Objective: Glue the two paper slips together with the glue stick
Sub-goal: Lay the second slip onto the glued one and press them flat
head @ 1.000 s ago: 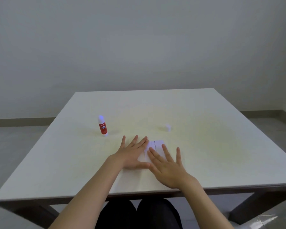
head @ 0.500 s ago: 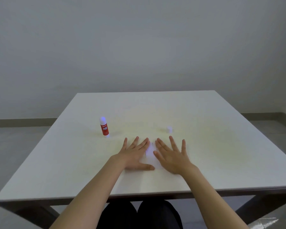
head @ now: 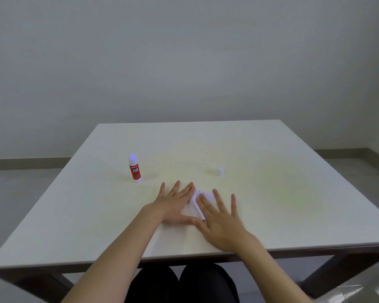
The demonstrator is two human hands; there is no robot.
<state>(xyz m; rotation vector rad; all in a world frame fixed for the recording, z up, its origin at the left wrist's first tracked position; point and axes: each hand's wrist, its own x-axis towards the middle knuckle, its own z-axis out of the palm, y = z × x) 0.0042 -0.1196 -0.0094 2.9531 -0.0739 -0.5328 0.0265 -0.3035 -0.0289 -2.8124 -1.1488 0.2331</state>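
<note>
Head view looks down on a white worktop (head: 271, 149) with both hands spread flat over the paper slips (head: 195, 204) near its front edge. Left hand (head: 173, 202) lies palm down, fingers splayed and pointing away from the person, its inner edge resting on the left part of the paper. Right hand (head: 221, 217) is likewise open and flat, fingers fanned, covering the paper's right and lower part — neither hand grips anything; they only press. White paper shows in the gap between the two hands, with a faint printed line on it and what looks like a raised fold or seam running down the middle, though it is too pale to tell where one slip ends and the other begins.

My guess is that the flat palms are there to press the slips together so the glue takes hold evenly, which would put the job close to its end.

Off to the left and farther back, the glue stick (head: 134, 168) stands upright on its base, red label facing forward, well apart from the hands. Its small white cap (head: 220, 171) sits by itself to the right — the stick seems uncapped, left out of the way of the pressing.
</note>
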